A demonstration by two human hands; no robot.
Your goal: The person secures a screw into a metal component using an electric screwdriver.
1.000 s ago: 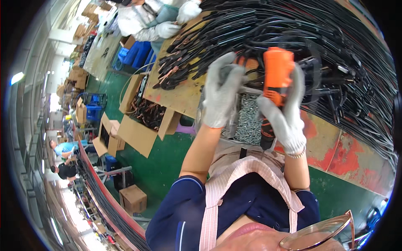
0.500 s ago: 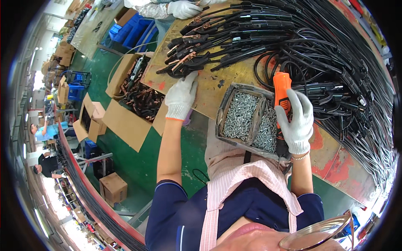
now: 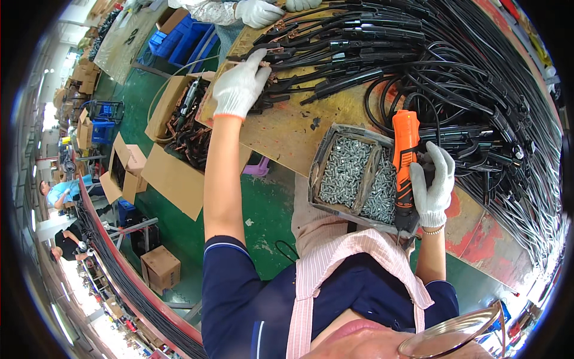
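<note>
The largest thing around the screw tray point(image 3: 368, 178) is the workbench point(image 3: 287, 136), its worn yellow and red top spreading beyond the tray and out to its right. Next comes the mass of black cables point(image 3: 478, 66), sweeping beyond the tray and round its right side. Left of the tray, past the bench edge, an open carton point(image 3: 173, 182) holds a jumble of dark and copper-coloured parts.

Beyond the tray and to its left lie rows of what look like electrode holders point(image 3: 382, 55), black-handled with copper-coloured ends. Many handles already sit in line with cables, so the work looks partway along; which ones are fastened cannot be told. The full carton suggests that much is left.

The gloved left hand point(image 3: 239, 90), left of the tray and beyond it, is at the ends of the nearer holders, thumb and forefinger apart; whether it grips one is unclear. An orange-and-black power screwdriver point(image 3: 406, 140) lies along the tray's right side. Just right of that, the right hand point(image 3: 433, 185) is loosely curved, thumb and fingers apart, not closed round the tool.

Smallest are the silvery screws point(image 3: 342, 170), plentiful in both tray compartments.
</note>
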